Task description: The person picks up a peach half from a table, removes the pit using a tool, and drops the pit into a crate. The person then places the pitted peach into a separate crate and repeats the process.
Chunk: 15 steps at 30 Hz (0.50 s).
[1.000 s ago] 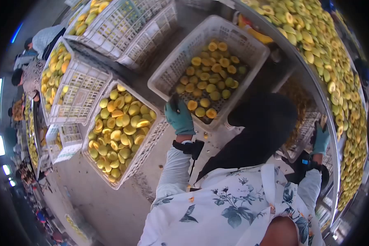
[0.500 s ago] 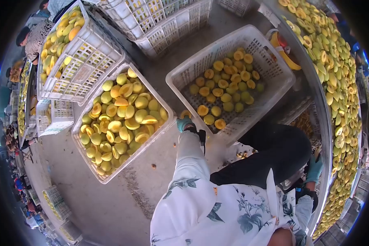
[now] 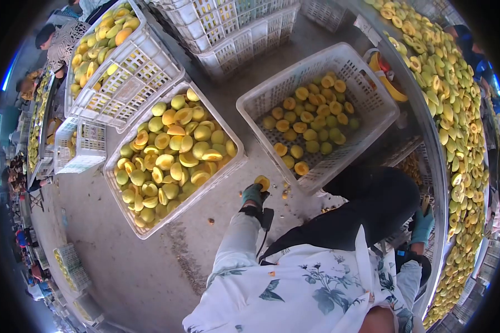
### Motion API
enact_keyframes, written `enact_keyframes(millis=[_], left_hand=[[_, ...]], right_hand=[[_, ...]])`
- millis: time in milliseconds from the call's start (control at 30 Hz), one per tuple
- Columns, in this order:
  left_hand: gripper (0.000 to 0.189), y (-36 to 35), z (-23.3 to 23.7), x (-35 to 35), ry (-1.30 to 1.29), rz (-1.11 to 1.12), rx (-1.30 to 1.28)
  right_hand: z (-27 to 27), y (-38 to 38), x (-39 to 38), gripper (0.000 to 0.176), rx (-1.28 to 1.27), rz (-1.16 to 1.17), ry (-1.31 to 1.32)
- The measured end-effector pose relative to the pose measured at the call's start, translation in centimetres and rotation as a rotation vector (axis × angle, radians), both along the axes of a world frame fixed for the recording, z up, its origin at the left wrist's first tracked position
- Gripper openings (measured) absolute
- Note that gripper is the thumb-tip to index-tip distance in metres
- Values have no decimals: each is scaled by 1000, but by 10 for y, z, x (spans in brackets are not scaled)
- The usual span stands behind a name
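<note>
My left hand (image 3: 254,195), in a teal glove with a dark wrist strap, grips a yellow peach half (image 3: 262,182) with its hollowed cut face showing. It is over the floor between two white crates. The left crate (image 3: 180,223) is heaped with peach halves (image 3: 164,161); the right crate (image 3: 376,108) has a looser layer of peach halves (image 3: 311,114). At the right, my right hand (image 3: 424,225), also gloved, is beside the metal table edge (image 3: 440,222). Its fingers are closed, and I cannot tell what is in them.
A metal table along the right carries a long heap of peach halves (image 3: 453,133). Stacked white crates (image 3: 244,41) stand ahead, and a full crate (image 3: 125,91) sits at the upper left. Small scraps (image 3: 286,191) lie on the floor (image 3: 133,266). A person (image 3: 66,41) is at the far left.
My left hand has come back from beside the right crate's rim toward my body, carrying the peach half. My right hand has moved only slightly, and the view has shifted a little.
</note>
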<state>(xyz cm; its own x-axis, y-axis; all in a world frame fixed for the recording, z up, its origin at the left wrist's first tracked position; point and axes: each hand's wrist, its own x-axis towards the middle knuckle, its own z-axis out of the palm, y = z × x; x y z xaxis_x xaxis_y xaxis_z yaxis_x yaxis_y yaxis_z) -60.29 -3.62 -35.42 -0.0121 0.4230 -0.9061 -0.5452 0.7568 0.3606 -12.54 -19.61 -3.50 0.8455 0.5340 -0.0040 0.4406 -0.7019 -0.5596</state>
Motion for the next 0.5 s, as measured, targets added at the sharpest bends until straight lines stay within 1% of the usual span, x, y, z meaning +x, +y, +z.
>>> enact_keyframes(millis=[33,100,133,167,200,233,267,300,367,400,500], left_hand=[[40,-6,5,-9,-85,30,-1],[42,-16,49,-21,-255,90,-4],[41,-16,91,-21,-317,161,16],[41,-16,119,-21,-386,200,73],[41,-15,141,-21,-455,238,130],[41,-13,152,-22,-527,275,188],[41,-11,152,-23,-495,240,381],[41,-6,171,-20,-449,229,449],[40,4,211,-14,-352,209,581],[39,8,224,-11,-372,215,658],[37,14,262,2,-425,240,696]], right_hand=[[9,6,-12,44,-14,-15,37],[27,14,-34,46,-44,-41,112],[23,11,-29,46,-40,-29,97],[15,5,-20,46,-37,-17,82],[6,0,-11,45,-34,-5,66],[-2,-4,-3,45,-11,26,34],[-9,-8,4,44,13,56,0],[-10,-10,6,43,38,85,-36],[-6,-13,9,43,-9,80,-35],[-3,-13,8,43,-33,75,-34],[-13,-22,13,41,60,146,-298]])
